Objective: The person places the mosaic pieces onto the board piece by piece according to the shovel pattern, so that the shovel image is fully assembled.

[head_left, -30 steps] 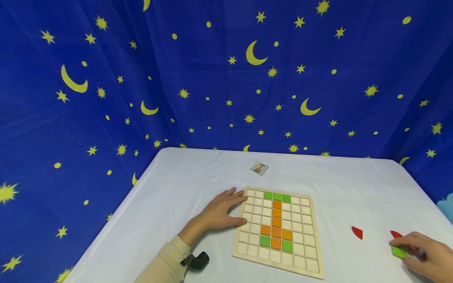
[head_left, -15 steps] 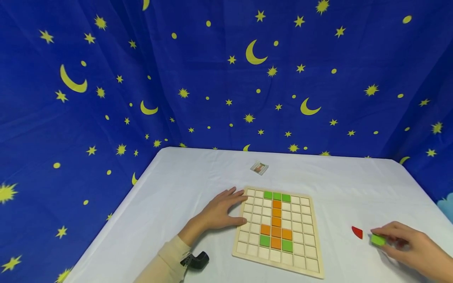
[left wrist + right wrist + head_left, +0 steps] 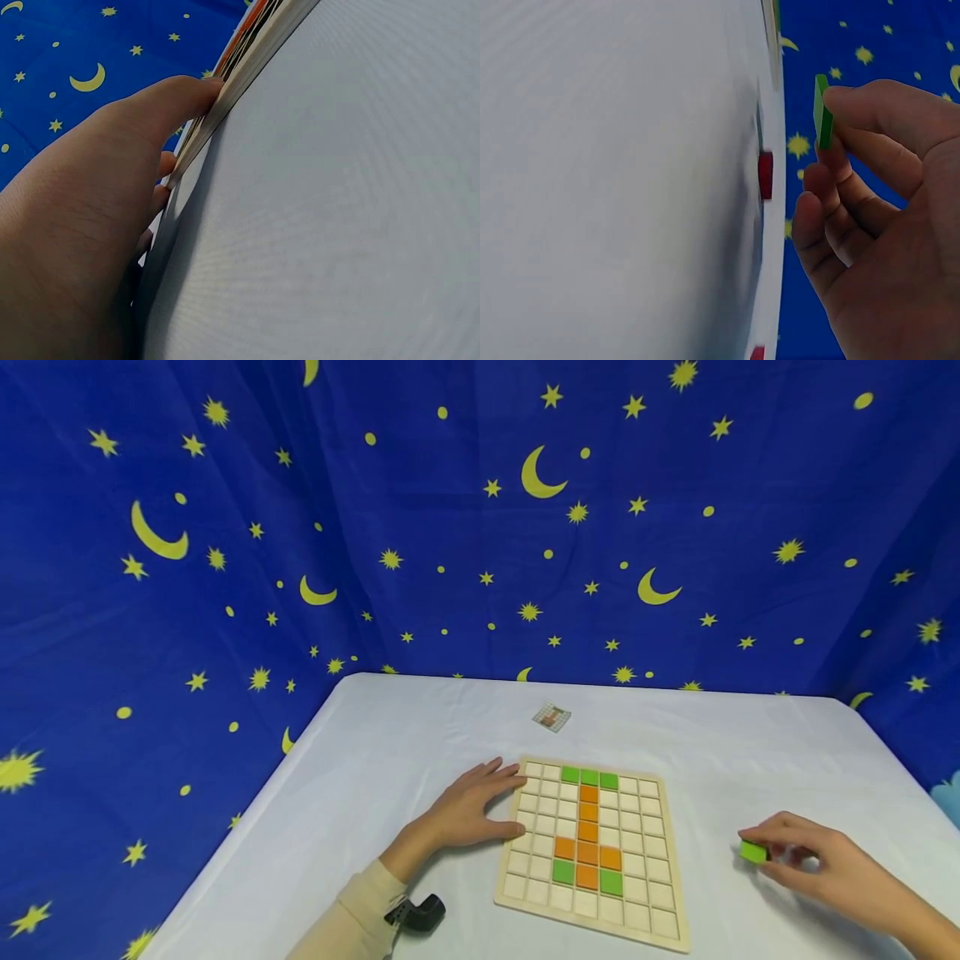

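Observation:
A wooden grid board lies on the white table, with orange and green square tiles set in its cells. My left hand rests at its left edge, fingers spread and thumb extended against the frame. From the left wrist view, the thumb lies on the board's rim. My right hand pinches a green tile between thumb and fingers, to the right of the board and raised over the table. Below it, a red piece sits on the cloth; in the head view this hand hides it.
A small printed card with a grid pattern lies behind the board. Another red piece shows at the bottom of the right wrist view. Blue cloth with yellow stars and moons stands around the table.
My right hand has moved left toward the board, carrying the green tile and passing over the red pieces at the right. My left hand stays at the board's edge.

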A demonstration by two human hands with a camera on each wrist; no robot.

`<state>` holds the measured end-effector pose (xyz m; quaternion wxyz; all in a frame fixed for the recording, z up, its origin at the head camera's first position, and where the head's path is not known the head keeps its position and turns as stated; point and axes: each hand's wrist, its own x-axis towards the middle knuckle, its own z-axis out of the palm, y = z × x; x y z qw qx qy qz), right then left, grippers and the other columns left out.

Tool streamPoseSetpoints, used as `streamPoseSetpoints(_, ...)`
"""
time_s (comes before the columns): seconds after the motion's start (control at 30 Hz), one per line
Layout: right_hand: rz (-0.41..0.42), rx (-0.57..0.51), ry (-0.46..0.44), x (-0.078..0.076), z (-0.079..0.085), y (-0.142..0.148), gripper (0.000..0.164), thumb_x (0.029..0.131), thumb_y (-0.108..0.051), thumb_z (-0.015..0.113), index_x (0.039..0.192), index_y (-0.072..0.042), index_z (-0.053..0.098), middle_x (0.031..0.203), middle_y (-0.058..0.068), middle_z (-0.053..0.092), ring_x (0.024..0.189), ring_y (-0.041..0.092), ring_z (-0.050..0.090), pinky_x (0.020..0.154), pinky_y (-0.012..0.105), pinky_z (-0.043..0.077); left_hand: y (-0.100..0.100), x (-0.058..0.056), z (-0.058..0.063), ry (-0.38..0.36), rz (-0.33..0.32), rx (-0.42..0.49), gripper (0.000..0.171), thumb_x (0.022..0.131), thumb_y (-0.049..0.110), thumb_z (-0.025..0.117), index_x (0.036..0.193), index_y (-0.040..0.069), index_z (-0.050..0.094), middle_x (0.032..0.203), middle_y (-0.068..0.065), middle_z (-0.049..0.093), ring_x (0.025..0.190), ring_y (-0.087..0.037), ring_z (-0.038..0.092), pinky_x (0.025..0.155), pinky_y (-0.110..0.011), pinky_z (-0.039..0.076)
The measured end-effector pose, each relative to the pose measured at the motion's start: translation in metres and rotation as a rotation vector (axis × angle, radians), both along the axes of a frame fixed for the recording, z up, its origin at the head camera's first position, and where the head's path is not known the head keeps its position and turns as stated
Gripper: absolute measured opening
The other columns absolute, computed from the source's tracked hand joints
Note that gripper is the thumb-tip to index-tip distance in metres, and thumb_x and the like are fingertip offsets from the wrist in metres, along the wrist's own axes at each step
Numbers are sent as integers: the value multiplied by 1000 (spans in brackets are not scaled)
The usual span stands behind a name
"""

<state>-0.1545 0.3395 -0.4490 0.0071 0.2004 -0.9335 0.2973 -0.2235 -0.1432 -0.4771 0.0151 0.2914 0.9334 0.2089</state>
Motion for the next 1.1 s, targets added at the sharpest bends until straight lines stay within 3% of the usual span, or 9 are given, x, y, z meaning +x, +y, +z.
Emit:
streamPoseSetpoints(0.17, 144, -78, 24, -6, 3, -11, 33, 84, -16, 76, 116, -16, 69, 94, -9, 59, 74, 6, 52, 56, 22, 44, 1, 0, 1, -4, 1, 6, 79, 80, 73, 56, 146, 33, 42, 154, 13, 27, 144, -16, 13, 115, -46, 16)
streamPoseSetpoints(0.3, 203, -124, 8, -9, 5, -24, 32, 85, -15, 75, 117, -16, 68, 95, -7, 59, 70, 7, 52, 52, 23, 43, 1, 1, 1, -2, 4, 5, 78, 80, 72, 56, 146, 33, 42, 154, 14, 27, 144, -16, 13, 115, -46, 16)
streamPoseSetpoints(0.63, 186, -69, -63, -13, 10, -53, 30, 86, -28, 74, 114, -21, 70, 95, -10, 58, 76, 7, 53, 57, 23, 45, 1, 0, 0, -5, 13, 2, 78, 80, 72, 56, 146, 33, 42, 154, 14, 26, 144, -15, 12, 114, -45, 16)
streamPoseSetpoints(0.9, 210, -97, -112, -18, 10, -71, 31, 86, -28, 74, 116, -22, 69, 98, -9, 60, 78, 9, 55, 60, 24, 46, 1, 0, 0, -1, -4, 5, 78, 80, 72, 56, 146, 32, 42, 154, 14, 27, 144, -15, 12, 115, -44, 15)
streamPoseSetpoints(1.1, 256, -102, -99, -21, 8, -82, 30, 86, -28, 73, 116, -23, 69, 100, -11, 60, 77, 8, 55, 60, 23, 47, 1, 0, 0, 1, 1, 3, 79, 80, 73, 55, 146, 33, 42, 154, 14, 27, 144, -15, 12, 115, -44, 15)
